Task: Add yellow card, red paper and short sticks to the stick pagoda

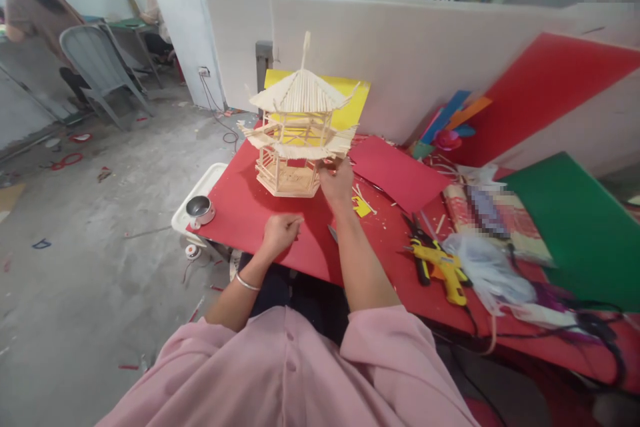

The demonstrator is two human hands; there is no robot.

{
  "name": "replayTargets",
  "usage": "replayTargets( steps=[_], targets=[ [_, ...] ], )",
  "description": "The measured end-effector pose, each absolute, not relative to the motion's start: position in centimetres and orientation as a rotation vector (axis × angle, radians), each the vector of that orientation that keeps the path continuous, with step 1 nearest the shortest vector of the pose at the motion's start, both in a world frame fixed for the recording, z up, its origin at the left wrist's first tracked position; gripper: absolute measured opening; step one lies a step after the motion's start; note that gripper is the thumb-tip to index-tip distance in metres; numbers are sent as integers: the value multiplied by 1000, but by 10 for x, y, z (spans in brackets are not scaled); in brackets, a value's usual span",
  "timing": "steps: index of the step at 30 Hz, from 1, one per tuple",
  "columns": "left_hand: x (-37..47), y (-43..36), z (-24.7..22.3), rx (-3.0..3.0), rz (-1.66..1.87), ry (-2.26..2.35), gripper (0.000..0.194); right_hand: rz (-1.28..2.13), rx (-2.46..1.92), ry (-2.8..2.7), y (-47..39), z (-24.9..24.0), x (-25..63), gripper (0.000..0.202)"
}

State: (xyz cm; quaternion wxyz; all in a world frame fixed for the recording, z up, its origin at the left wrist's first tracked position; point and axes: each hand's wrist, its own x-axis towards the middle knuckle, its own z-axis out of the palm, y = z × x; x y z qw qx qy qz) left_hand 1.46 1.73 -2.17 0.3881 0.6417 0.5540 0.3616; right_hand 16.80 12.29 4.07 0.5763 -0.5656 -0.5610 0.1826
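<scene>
A two-tiered pagoda model (293,137) made of thin pale wooden sticks stands upright near the red table's (235,213) left end. Its roof is pointed, with a tall stick at the peak, and its base is many-sided. My right hand (337,180) grips the model's right side, just under the lower eave; some fingertips are hidden behind the sticks. My left hand (281,235) is closed above the front of the table, apart from the model. Whatever its curled fingers may hold is hidden.
A yellow glue gun (443,267) lies beside dark pliers (420,240) and a plastic bag (490,270). Red card (397,170), a green sheet (585,227) and loose sticks (365,199) lie on the right. At the left corner sits a metal cup (200,211). White boards (400,60) stand behind.
</scene>
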Motion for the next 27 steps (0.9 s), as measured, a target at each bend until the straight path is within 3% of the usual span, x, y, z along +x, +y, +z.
replayTargets(
  steps=[3, 7, 8, 12, 15, 20, 27],
  targets=[
    [14, 14, -20, 1614, 903, 1507, 38, 405, -1336, -1267, 110, 31, 165, 31],
    [17, 13, -26, 1722, 952, 1638, 55, 388, -1331, -1227, 92, 19, 162, 21],
    [18, 13, -28, 1752, 986, 1613, 52, 389, -1337, -1218, 89, 16, 162, 18],
    [25, 14, -31, 1723, 1175, 1424, 11, 397, -1358, -1207, 80, 5, 164, 13],
    [30, 14, -29, 1628, 1149, 1367, 18, 400, -1366, -1210, 78, 1, 167, 14],
    [33, 9, -20, 1557, 1119, 1503, 61, 427, -1375, -1171, 72, 1, 169, 16],
    [54, -4, -4, 1060, 1265, 1180, 61, 676, -1327, -1090, -6, -18, 141, 55]
  ],
)
